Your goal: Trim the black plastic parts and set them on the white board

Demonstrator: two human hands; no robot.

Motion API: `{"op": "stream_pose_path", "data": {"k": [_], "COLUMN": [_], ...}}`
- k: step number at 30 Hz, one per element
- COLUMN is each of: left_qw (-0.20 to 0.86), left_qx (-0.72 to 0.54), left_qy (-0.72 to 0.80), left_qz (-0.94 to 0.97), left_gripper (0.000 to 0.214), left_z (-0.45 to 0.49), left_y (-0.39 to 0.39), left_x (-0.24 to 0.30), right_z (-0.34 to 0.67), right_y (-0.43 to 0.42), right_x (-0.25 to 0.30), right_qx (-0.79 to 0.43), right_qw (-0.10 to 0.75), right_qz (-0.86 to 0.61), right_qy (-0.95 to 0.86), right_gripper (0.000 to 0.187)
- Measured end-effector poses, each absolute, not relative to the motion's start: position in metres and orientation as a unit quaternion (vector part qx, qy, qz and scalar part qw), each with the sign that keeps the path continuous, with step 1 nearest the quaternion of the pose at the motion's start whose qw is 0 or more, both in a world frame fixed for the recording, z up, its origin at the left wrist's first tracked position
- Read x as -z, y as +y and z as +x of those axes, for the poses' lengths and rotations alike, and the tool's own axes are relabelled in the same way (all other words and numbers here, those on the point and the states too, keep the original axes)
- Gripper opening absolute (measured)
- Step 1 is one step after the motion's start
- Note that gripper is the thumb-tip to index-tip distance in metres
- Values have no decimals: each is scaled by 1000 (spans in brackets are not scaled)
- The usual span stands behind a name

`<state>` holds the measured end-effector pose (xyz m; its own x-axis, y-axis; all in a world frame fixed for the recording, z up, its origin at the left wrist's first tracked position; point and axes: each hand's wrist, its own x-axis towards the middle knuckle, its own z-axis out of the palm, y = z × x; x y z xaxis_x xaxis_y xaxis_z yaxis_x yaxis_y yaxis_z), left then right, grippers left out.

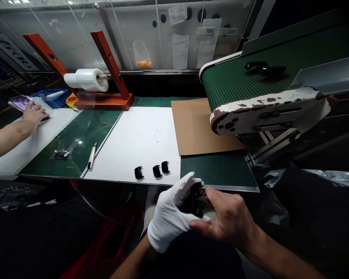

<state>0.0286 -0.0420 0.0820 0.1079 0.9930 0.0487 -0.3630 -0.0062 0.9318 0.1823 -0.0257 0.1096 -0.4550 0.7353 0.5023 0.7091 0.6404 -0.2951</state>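
Low centre of the frame, just below the table [221, 170] edge: left hand [170, 217] in a white glove, fingers curled tight round a black part [195, 197]. Right hand [229, 219] bare, closed on the same part from the right, forefinger pinching at its top, thumb reaching under toward the glove. Black part held between both hands, off the table, mostly hidden by the glove.

Just above, on a white sheet [139, 135]: three small black clips [157, 171] in a row, near the sheet's lower edge, apart from one another. Left of them, a pen [91, 157] along the sheet's edge, and a small clear bag [62, 154] on the green mat. Cardboard [197, 128] right of the sheet, running under a green conveyor [235, 77] at upper right, with black pieces [264, 69] on its belt. Upper left: film roll [87, 79] on an orange stand [110, 69]. Far left: another person's hand [33, 114] resting on a phone [21, 102], beside a blue tray [50, 97].
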Motion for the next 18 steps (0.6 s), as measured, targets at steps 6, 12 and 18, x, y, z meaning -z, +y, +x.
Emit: {"op": "stream_pose_path", "data": {"k": [6, 12, 18], "left_qw": [591, 572, 535], "left_qx": [-540, -525, -501], "left_qy": [391, 414, 434], "left_qz": [454, 476, 523], "left_gripper": [86, 81, 83], "left_z": [26, 22, 18], "left_y": [-42, -44, -43], "left_x": [-84, -83, -87], "right_z": [183, 183, 181], "right_y": [-28, -30, -30], "right_x": [-106, -104, -102], "right_qx": [-39, -6, -18], "right_qw": [284, 277, 297], "right_qz": [-426, -421, -429], "right_qy": [-858, -864, -853], "right_gripper": [75, 74, 76]}}
